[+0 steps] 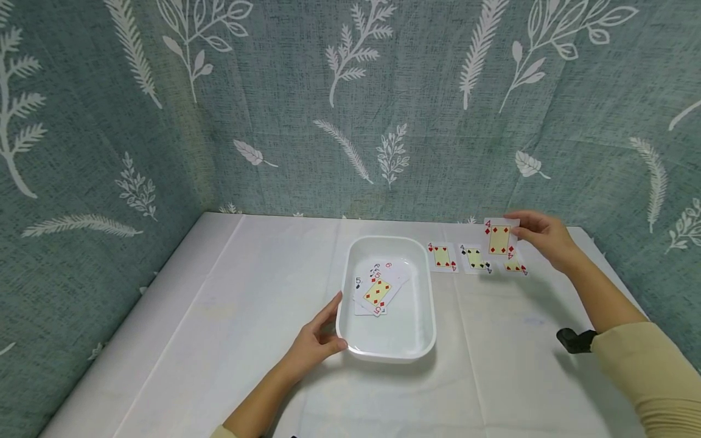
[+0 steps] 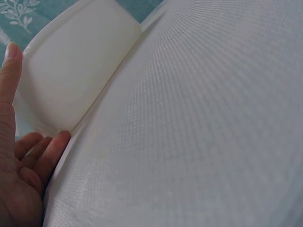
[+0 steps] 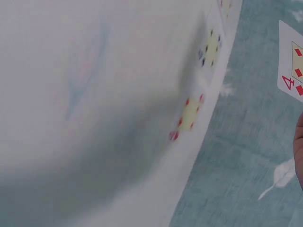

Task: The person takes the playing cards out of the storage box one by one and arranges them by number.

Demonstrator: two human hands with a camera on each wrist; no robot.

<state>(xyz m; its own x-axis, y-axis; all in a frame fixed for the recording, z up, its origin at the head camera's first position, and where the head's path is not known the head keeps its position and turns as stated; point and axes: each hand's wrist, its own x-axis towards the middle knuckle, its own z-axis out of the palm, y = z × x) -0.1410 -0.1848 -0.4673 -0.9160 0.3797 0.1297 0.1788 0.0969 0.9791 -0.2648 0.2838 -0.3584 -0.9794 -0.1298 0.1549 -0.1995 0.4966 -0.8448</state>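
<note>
My right hand (image 1: pixel 547 240) pinches a four of diamonds (image 1: pixel 499 239) by its right edge, raised above the back right of the table. Partly behind it lies another red four (image 1: pixel 515 266), its suit hard to tell. To the left of that lie a black four (image 1: pixel 474 259) and a four of hearts (image 1: pixel 442 257), making a row. My left hand (image 1: pixel 312 344) rests against the left side of a white tray (image 1: pixel 386 350), thumb near its front left corner. In the left wrist view, fingertips (image 2: pixel 59 139) touch the tray's outer wall (image 2: pixel 71 66).
Inside the tray lies a loose overlapping pile of cards, a five of diamonds (image 1: pixel 378 292) on top. A white cloth (image 1: pixel 219 316) covers the table. Leaf-patterned teal fabric (image 1: pixel 306 121) rises behind and at the sides. A dark object (image 1: pixel 575 340) shows by the right sleeve.
</note>
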